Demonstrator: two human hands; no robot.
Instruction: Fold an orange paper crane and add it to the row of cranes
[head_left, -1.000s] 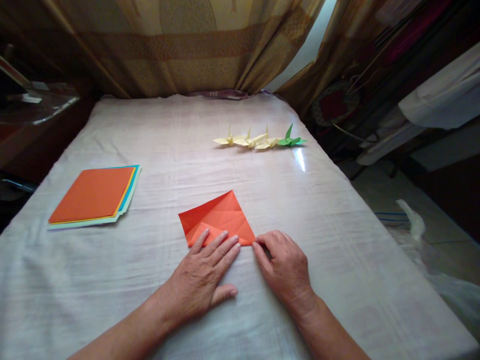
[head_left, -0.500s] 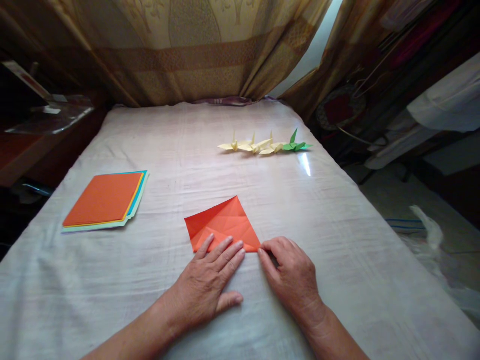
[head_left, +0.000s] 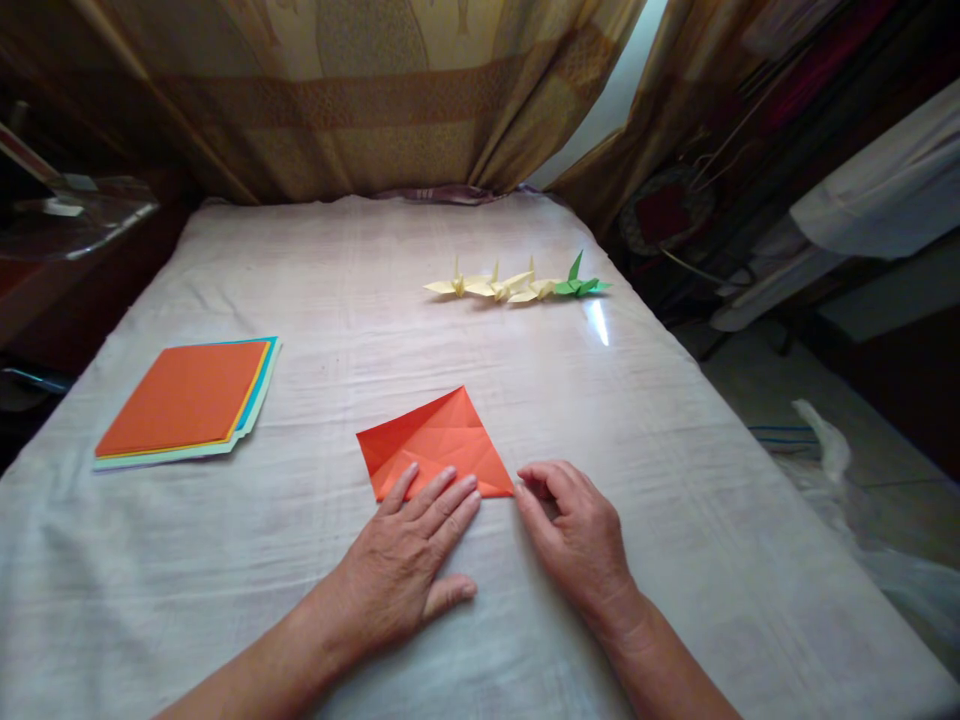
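I see the left hand (head_left: 405, 560) lying flat, fingers spread, pressing the near edge of the folded orange paper (head_left: 435, 445). The right hand (head_left: 574, 530) holds nothing; its curled fingertips sit just beside the paper's right corner (I cannot tell if they touch). The paper lies mid-table on the white cloth (head_left: 675, 480). A paper stack (head_left: 187, 400) sits left, paper cranes (head_left: 517, 285) far back.
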